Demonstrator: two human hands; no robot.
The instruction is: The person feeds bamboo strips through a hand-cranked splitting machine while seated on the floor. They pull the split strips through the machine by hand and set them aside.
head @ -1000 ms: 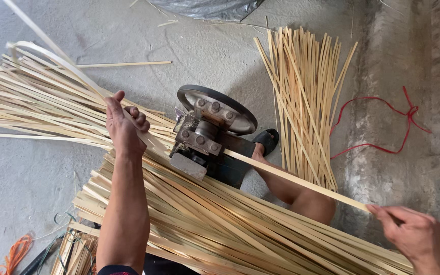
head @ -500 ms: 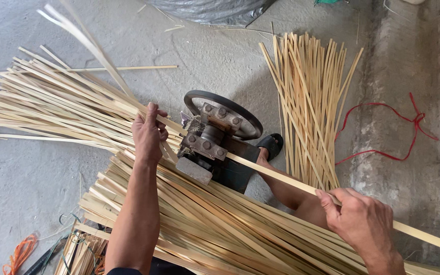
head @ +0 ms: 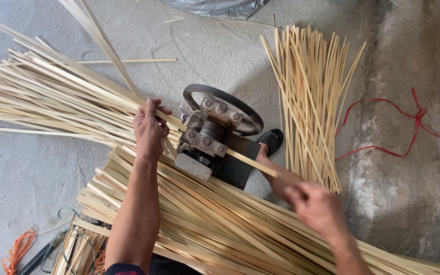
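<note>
left hand (head: 148,130) grasps thin bamboo strips (head: 109,48) at the left of the metal splitting machine (head: 215,133); right hand (head: 319,209), blurred, grip cannot be told, sits near the fed strip's (head: 253,163) right end. risk: fingers close to the rollers may be pinched.

bamboo strips (head: 52,102) — pale straw yellow, some edges near cream. upright bundle (head: 311,97) same yellow, slightly warmer. metal device (head: 215,135) dark grey-black, bolts dull grey. wheel rim (head: 225,104) black. cord (head: 388,127) bright red. floor (head: 220,51) — mottled grey concrete. sandal (head: 273,140) black. cable (head: 19,247) orange.
</note>
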